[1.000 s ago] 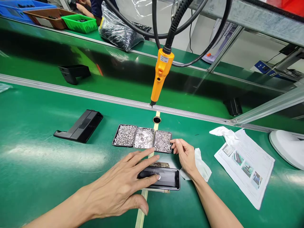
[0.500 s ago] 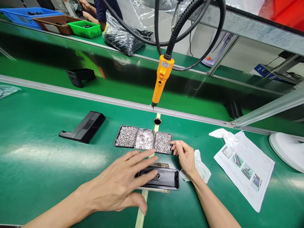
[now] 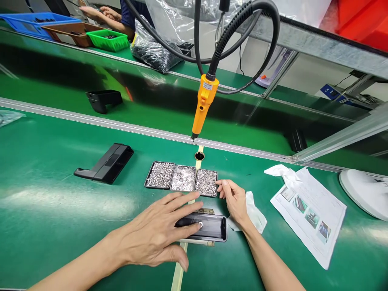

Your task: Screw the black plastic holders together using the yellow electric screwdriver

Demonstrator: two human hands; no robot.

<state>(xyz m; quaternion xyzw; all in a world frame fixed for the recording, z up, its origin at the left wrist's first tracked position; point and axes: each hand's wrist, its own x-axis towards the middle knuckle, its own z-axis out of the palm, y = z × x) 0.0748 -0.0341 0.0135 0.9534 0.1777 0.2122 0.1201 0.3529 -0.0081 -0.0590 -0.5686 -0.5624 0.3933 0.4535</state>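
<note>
A long black plastic housing lies open side up on a low holder. My left hand reaches over it, fingers spread, with one fingertip at a small shiny round washer in the housing's middle. Beyond the hand, three small black trays stand side by side: a left tray of metal parts, a middle tray of flat washers and a right tray of small metal parts. My right hand has its fingers closed at the right tray's edge; what they pinch, if anything, is hidden.
An orange electric screwdriver hangs from cables above a round black disc with a gold rim. Another black plastic part lies left. White tissue and an instruction sheet are right. A co-worker's hands show behind bins.
Half a second ago my left fingertip was lifted off the middle of the housing, baring a metal ring there; now it is back down. My right hand stays at the tray edge.
</note>
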